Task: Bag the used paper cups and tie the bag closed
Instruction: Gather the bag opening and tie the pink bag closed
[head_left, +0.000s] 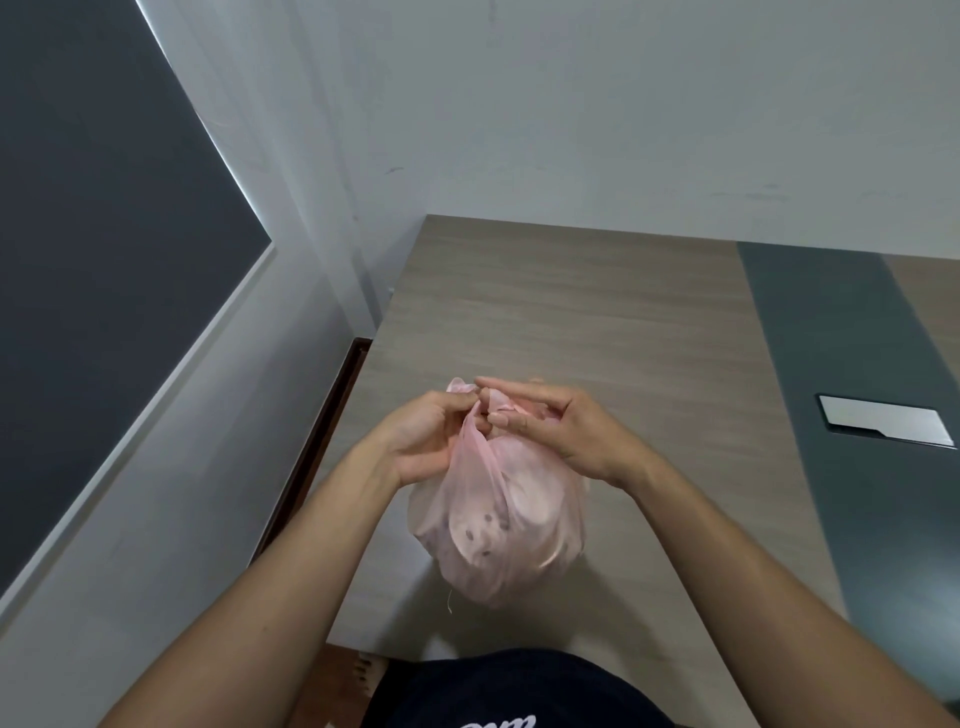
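The left hand (423, 439) pinches one gathered tail of the bag (496, 525) between thumb and fingertips, closed on the film at the bag's upper left. The bag itself, thin translucent pink plastic, sits on the bench (597, 312) near its front edge, directly in front of the person, bulging and rounded with the paper cups (483, 535) showing through as pale curved shapes. The right hand (563, 426) is closed on the other tail, fingers curled in and crossing toward the left; the two tails seem to be mid-knot, though the fingers hide the crossing itself.

The load looks light: crushable cups and air, so the bag will shift rather than stay put when pulled. The film is soft, slack and probably slippery, and likely to tear if yanked hard against a cup rim. The best hold is on the bunched tails close to the neck, where the plastic is gathered thick, drawing them outward evenly so the knot seats down.
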